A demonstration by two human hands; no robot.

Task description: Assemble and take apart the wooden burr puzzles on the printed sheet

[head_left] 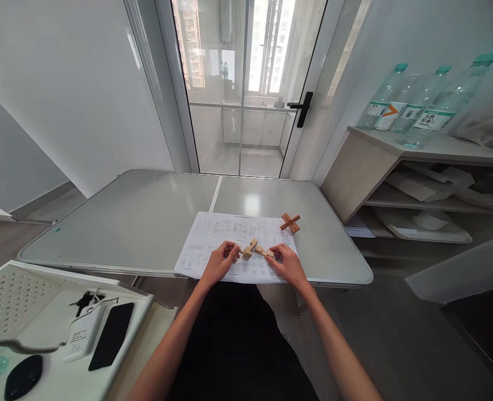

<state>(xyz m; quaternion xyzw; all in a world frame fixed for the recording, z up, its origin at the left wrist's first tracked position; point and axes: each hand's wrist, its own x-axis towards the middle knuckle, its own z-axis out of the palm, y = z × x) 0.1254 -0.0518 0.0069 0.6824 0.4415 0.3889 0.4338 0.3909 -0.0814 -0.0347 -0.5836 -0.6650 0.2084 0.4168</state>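
My left hand (225, 260) is closed on a small group of joined light wooden puzzle pieces (249, 249), gripping its left end just above the paper. In my right hand (286, 262), the fingers pinch the right end of a notched light wooden puzzle piece (265, 252). The two lie close side by side; whether they touch I cannot tell. Beneath both hands is a white printed sheet (200, 236) with rows of small diagrams. A reddish-brown wooden cross-shaped puzzle (290, 223) rests at the sheet's upper right corner.
The grey folding table (146, 217) has a seam down its middle. At the lower left, a white tray (117, 287) holds a phone (112, 337), a white box (83, 333), keys and a mouse (23, 377). Plastic bottles (432, 114) stand on the shelf unit (367, 161) at right.
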